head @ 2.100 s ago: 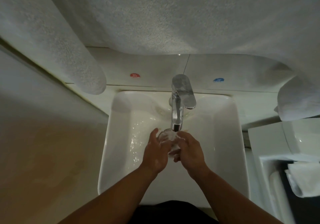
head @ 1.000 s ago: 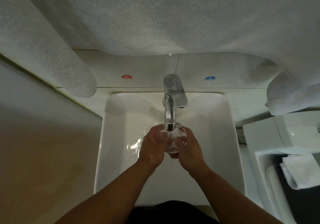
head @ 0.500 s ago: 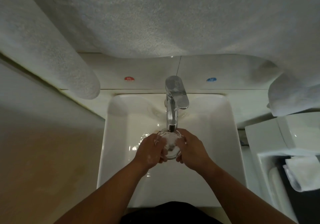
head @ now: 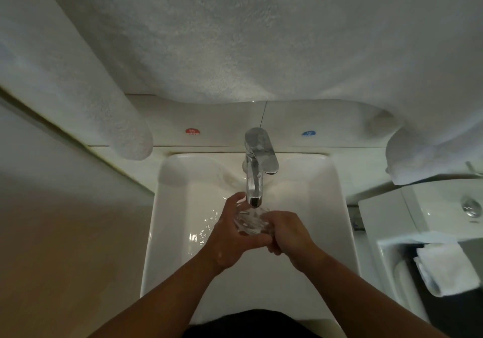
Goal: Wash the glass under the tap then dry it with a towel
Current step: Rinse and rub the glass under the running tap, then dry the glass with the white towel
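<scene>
A clear glass [head: 249, 221] sits between both hands just under the chrome tap's spout [head: 254, 180], with water running onto it. My left hand [head: 232, 235] cups it from the left and below, fingers reaching up beside the spout. Gripping the glass from the right is my right hand [head: 287, 230]. The white sink [head: 326, 220] lies beneath, wet on its left slope. A large white towel [head: 235, 37] hangs overhead across the top of the view; a small folded white towel [head: 447, 268] rests at the lower right.
Red [head: 192, 131] and blue [head: 308, 133] hot and cold stickers mark the wall tiles behind the tap. A white toilet cistern [head: 431, 207] with a flush button stands to the right. A beige wall runs along the left.
My left hand has slid further under and around the glass, its fingers now up beside the spout. The glass has turned between the hands and stays under the running water.
</scene>
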Action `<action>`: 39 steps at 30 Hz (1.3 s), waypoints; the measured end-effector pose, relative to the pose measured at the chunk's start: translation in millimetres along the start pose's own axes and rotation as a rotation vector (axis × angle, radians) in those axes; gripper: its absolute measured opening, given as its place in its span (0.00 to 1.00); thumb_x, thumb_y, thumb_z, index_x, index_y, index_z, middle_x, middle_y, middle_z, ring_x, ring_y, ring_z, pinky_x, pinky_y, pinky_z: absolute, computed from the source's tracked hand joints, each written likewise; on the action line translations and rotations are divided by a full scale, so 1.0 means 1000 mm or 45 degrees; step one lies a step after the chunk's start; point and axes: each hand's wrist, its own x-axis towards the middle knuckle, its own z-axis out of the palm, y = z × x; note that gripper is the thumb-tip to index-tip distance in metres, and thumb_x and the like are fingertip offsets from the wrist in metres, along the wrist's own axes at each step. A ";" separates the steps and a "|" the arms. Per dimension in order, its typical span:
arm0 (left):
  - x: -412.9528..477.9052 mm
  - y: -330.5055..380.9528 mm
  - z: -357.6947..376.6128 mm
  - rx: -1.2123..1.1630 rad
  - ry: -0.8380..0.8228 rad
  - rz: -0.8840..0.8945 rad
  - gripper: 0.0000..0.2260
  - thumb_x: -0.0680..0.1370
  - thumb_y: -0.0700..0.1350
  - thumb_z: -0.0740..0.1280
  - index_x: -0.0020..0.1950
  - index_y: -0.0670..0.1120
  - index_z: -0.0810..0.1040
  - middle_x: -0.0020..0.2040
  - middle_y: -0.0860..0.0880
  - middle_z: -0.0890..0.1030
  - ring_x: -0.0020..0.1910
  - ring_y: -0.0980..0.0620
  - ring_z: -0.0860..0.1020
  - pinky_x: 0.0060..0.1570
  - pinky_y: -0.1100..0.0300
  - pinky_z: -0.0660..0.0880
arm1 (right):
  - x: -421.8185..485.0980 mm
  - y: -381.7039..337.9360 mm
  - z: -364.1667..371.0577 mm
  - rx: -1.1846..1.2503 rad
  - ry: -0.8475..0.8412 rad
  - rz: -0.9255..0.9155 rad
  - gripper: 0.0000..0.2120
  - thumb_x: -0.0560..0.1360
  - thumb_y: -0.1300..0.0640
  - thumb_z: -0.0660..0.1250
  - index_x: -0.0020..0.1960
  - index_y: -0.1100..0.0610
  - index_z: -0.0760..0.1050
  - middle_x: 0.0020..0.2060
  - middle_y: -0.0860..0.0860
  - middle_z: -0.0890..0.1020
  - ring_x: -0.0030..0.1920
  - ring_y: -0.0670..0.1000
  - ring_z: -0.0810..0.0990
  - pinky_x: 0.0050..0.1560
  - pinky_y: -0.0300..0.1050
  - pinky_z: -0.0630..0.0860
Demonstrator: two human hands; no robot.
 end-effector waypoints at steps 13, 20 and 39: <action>-0.001 -0.015 -0.018 0.169 0.109 -0.104 0.47 0.64 0.50 0.85 0.75 0.62 0.62 0.70 0.57 0.72 0.63 0.53 0.76 0.51 0.68 0.79 | -0.042 -0.045 -0.011 -0.530 0.551 -0.904 0.30 0.76 0.61 0.72 0.75 0.49 0.67 0.53 0.40 0.76 0.44 0.37 0.78 0.40 0.25 0.76; -0.002 -0.012 -0.022 0.303 0.074 -0.068 0.44 0.65 0.49 0.85 0.70 0.60 0.59 0.71 0.52 0.72 0.63 0.51 0.76 0.47 0.70 0.80 | -0.028 -0.029 -0.001 -0.711 0.539 -0.849 0.37 0.76 0.57 0.73 0.78 0.41 0.58 0.55 0.42 0.75 0.43 0.38 0.77 0.43 0.32 0.79; -0.025 -0.015 -0.024 0.918 -0.036 0.287 0.49 0.63 0.69 0.73 0.80 0.58 0.59 0.75 0.52 0.67 0.71 0.51 0.69 0.64 0.53 0.79 | -0.049 0.027 0.024 -0.244 0.180 -0.245 0.12 0.79 0.51 0.71 0.61 0.48 0.80 0.43 0.45 0.87 0.38 0.45 0.87 0.41 0.40 0.85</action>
